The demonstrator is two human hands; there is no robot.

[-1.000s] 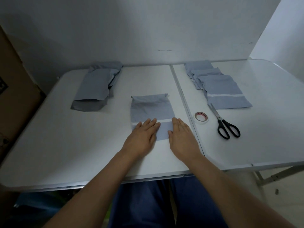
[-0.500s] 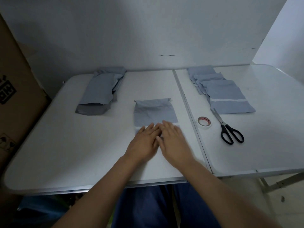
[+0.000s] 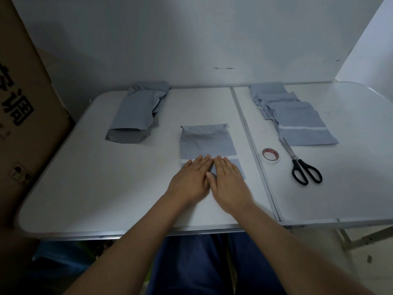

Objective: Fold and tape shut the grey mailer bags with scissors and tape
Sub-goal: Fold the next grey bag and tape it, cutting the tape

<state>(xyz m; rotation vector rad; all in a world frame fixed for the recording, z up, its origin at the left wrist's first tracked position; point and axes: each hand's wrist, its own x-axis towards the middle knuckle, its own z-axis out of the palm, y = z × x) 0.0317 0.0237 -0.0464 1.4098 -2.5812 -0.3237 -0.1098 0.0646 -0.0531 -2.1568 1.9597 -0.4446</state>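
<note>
A folded grey mailer bag (image 3: 206,141) lies flat in the middle of the white table (image 3: 106,188), with a pale strip across its near part. My left hand (image 3: 191,179) and my right hand (image 3: 228,182) lie flat side by side on its near end, fingers straight, pressing it down. A small roll of tape (image 3: 270,154) sits to the right of the bag. Black-handled scissors (image 3: 302,167) lie just right of the tape, blades pointing away from me.
A pile of unfolded grey mailers (image 3: 138,113) lies at the back left. Several folded mailers (image 3: 297,122) are stacked at the back right. A cardboard box (image 3: 23,116) stands left of the table. A seam (image 3: 253,150) runs across the tabletop.
My two hands have slid together from the bag's near corners to its middle and now touch side by side. The view has shifted slightly.
</note>
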